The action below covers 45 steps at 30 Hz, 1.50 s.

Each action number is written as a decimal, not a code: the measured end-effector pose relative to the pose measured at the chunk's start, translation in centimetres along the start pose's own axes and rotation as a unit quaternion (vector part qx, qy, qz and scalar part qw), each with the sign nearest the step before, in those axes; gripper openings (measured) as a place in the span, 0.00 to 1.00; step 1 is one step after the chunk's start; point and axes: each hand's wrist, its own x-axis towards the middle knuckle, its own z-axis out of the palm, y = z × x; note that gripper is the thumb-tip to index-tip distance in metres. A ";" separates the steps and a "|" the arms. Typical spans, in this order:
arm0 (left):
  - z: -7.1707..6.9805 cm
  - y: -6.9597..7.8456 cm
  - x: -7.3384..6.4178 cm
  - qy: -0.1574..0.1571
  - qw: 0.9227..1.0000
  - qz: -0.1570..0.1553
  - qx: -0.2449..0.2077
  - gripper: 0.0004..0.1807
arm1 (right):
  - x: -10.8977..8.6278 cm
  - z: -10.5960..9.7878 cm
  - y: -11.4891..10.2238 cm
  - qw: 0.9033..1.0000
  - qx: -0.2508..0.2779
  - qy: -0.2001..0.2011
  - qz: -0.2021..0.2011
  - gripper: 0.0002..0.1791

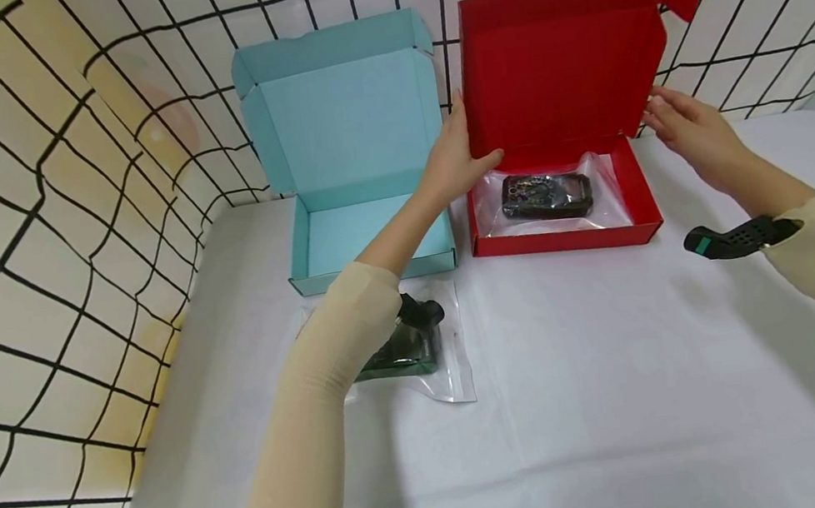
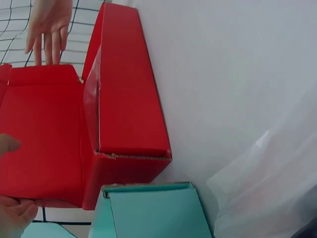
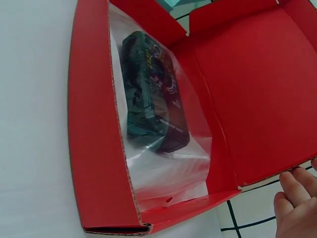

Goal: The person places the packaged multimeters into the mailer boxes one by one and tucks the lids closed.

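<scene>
A red cardboard box (image 1: 564,239) stands with its lid (image 1: 560,69) raised. In it lies a dark packaged block (image 1: 547,196) with printed artwork, inside a clear plastic bag (image 3: 163,183). My left hand (image 1: 457,156) holds the left edge of the lid, the thumb over its inner face and the fingers outside. At the lid's right edge, my right hand (image 1: 695,129) has its fingers extended, fingertips right at the cardboard. In the left wrist view the right hand (image 2: 49,29) shows straight fingers beside the side flap.
Left of the red box stands an open light-blue box (image 1: 367,233) with its lid up. A clear bag (image 1: 454,366) with a dark green packet lies before it, partly under my left forearm. Black wire grid (image 1: 76,258) borders the white table (image 1: 583,402) at left and back.
</scene>
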 end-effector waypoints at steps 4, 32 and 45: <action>0.3 0.2 -0.3 -0.016 1.000 -0.003 0.002 0.54 | -0.1 0.3 0.2 1.000 0.011 -0.008 0.000 0.36; 1.7 -0.6 -1.6 0.044 0.971 0.009 -0.236 0.34 | -1.5 1.0 0.2 0.998 0.050 -0.044 -0.014 0.35; 1.8 -0.8 -2.8 0.060 0.968 0.000 -0.242 0.30 | -2.1 0.9 1.5 0.987 0.128 -0.074 -0.055 0.37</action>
